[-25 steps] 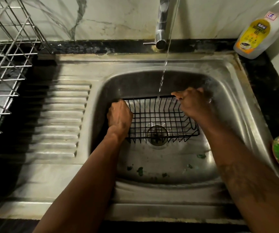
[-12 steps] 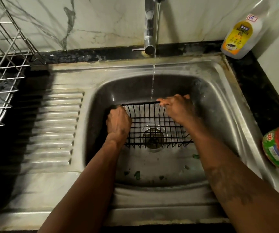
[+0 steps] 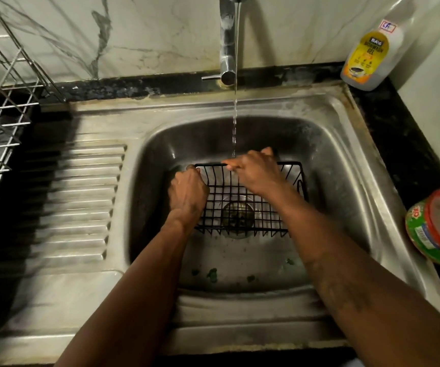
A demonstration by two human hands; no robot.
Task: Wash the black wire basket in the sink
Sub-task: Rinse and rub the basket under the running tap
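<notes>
Left hand (image 3: 188, 190) fisted on basket (image 3: 250, 205) side, right hand (image 3: 256, 172) grip clasping far rim (under tap stream); wrists bent

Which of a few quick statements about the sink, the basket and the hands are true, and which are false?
1. Water is running from the tap. True.
2. The basket sits on the draining board. False: it is in the sink bowl, over the drain.
3. The left hand grips the basket's left side. True.
4. The right hand holds the bottle. False: it is on the basket's far rim, and the bottle stands on the counter at the back right.
5. The stream lands beside the right hand. True.
6. The sink floor is spotless. False: green scraps lie near its front.
</notes>
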